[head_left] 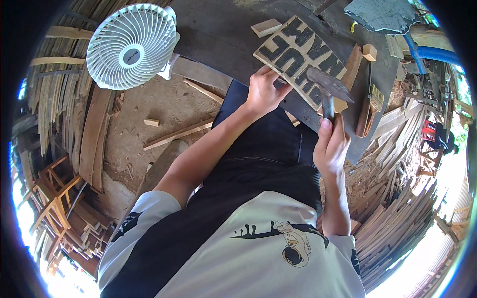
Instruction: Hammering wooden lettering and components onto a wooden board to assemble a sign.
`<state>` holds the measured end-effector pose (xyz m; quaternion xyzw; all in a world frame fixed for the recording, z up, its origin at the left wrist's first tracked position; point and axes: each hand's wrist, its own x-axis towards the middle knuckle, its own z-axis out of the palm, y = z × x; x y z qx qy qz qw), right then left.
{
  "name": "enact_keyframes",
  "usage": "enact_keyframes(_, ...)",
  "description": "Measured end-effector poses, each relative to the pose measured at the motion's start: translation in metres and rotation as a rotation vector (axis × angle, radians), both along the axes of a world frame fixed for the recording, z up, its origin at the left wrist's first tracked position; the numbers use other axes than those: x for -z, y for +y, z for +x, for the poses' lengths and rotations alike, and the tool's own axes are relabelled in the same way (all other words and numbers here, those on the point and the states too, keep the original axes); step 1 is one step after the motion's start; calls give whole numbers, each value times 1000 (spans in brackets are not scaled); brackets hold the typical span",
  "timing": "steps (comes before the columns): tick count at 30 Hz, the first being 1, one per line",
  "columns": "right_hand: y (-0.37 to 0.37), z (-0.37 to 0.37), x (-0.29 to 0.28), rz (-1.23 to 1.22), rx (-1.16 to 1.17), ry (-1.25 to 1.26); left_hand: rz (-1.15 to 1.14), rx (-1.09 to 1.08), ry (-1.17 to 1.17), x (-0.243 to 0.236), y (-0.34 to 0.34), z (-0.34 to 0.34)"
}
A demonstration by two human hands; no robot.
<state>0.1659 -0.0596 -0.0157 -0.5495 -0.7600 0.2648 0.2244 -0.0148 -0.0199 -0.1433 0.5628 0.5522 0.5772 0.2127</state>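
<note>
A square light-wood board [293, 37] with raised dark letters is tilted over the near part of the dark worktable [213, 30]. My left hand [265, 93] grips its near left edge, with some fingers hidden beneath it. In my right hand [332, 146] a hammer [328, 84] is held by its handle, fingers wrapped round and thumb along it. The hammer's dark metal head overlaps the board's right corner; whether it touches I cannot tell. A small wood piece, partly hidden by the hammer, shows just beyond my right hand.
A white fan [131, 47] stands at the left. Beyond the board lies a wood block [266, 28]; to its right are a small wooden cube [369, 52] and a brush [376, 97]. Stacked wood strips [397, 203] line the right side; wood offcuts [179, 134] lie on the floor.
</note>
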Motion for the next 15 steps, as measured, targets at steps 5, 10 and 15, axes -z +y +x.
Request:
enact_keyframes(5,5,-7,2,43,-65,-75,47,-12,29,2,1,-1)
enact_keyframes(10,-3,-6,-14,28,29,53,4,18,-17,0,1,0)
enact_keyframes(15,3,-2,-5,-50,-33,-93,51,-19,26,1,-1,1)
